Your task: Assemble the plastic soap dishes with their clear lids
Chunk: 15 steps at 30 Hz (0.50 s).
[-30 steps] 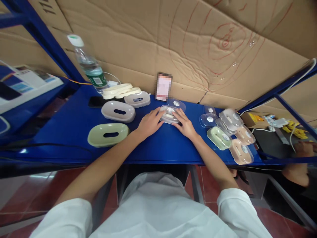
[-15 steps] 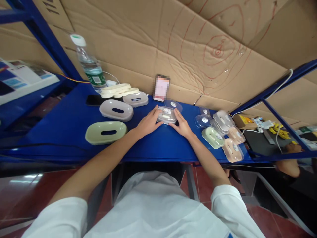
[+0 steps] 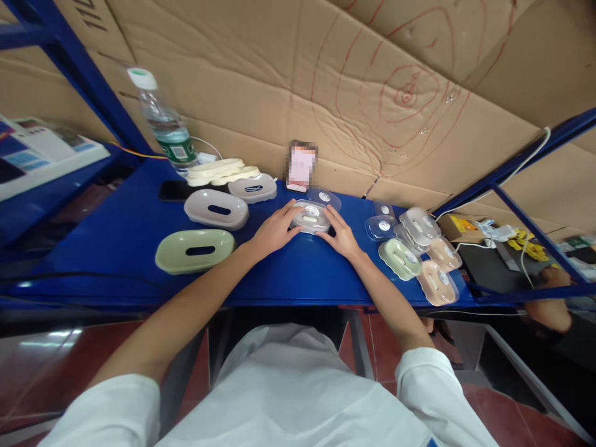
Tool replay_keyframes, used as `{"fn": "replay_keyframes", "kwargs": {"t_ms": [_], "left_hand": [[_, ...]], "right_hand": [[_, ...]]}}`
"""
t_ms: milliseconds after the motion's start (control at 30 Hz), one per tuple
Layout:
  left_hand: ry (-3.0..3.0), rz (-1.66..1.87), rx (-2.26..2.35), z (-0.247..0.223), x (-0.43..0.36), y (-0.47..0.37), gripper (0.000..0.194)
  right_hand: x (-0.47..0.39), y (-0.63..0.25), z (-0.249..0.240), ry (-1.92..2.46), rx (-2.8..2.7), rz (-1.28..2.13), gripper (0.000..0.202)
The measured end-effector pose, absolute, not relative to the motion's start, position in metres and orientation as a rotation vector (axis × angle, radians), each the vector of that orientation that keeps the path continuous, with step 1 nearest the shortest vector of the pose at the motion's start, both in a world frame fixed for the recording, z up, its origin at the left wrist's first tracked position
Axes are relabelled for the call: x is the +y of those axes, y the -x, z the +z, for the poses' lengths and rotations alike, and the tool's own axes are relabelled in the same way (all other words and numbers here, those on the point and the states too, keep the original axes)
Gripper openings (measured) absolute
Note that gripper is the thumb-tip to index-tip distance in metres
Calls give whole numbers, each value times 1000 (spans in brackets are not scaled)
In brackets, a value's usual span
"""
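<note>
We had both hands on the blue counter (image 3: 116, 242), one at each side of a small grey soap case with a clear lid (image 3: 308, 216). Our left hand (image 3: 274, 228) lay against its left edge and our right hand (image 3: 341, 234) against its right edge, the fingers of both spread and pressed to the sides of the case rather than curled shut around it. Under the clear lid we could make out a white round label and a pale oblong shape, though what the shape was we could not tell. Just behind the case lay a loose clear lid (image 3: 323, 198) with the same round label.

To our right sat a cluster of lidded cases: two clear ones (image 3: 382, 226), a grey one (image 3: 420, 225), a green one (image 3: 399, 257) and two pink ones (image 3: 438, 282), close together and partly overlapping. To our left lay larger oval trays, each with a slot in its floor: a green tray (image 3: 194, 251) nearest us, a grey tray (image 3: 216, 209) beyond it, and another grey one (image 3: 252, 187) by a stack of cream trays (image 3: 218, 171). A water bottle (image 3: 164, 126) stood behind them, against the cardboard wall (image 3: 279, 81), and a dark phone (image 3: 171, 190) lay flat nearby.
</note>
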<state>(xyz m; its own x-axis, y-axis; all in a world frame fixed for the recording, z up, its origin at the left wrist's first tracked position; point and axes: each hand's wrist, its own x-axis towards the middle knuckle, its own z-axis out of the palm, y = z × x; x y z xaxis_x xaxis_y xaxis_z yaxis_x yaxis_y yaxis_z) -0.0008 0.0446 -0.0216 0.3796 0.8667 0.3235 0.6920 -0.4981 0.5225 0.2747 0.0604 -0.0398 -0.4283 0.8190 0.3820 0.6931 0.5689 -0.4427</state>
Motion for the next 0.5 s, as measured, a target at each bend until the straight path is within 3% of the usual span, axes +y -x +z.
{"fn": "replay_keyframes", "kwargs": {"t_ms": [500], "left_hand": [[-2357,908,1280,-31,52,1,52]], "right_hand": [[64,-284,-37,1162,-2303,347,89]]}}
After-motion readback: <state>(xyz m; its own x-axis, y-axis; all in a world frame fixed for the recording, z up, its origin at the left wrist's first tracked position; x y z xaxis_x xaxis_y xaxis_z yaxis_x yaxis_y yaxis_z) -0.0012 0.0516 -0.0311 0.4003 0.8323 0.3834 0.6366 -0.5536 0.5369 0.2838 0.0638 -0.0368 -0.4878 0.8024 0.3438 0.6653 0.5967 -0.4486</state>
